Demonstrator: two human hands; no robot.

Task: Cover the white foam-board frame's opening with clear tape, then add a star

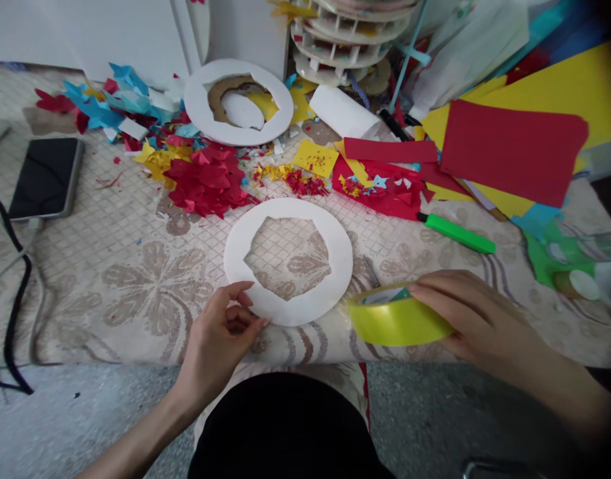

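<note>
A white paper ring point(339, 259) with a jagged, many-cornered hole lies flat on the patterned tablecloth in front of me. My left hand point(228, 322) is at its lower left rim, fingers curled, with the index fingertip and thumb against the edge. Just right of the ring, my right hand point(465, 309) grips a roll of yellow tape point(395, 322) from its right side. The roll is tilted, and part of it is hidden behind my fingers. A thin, greyish tool point(370, 271) shows partly behind the tape.
Beyond the ring lie red paper stars point(208, 176), a second white ring point(190, 100) and a white paper roll point(342, 113). To the right are a green marker point(457, 233) and red paper sheets point(514, 150). A phone point(48, 176) with a cable is at left.
</note>
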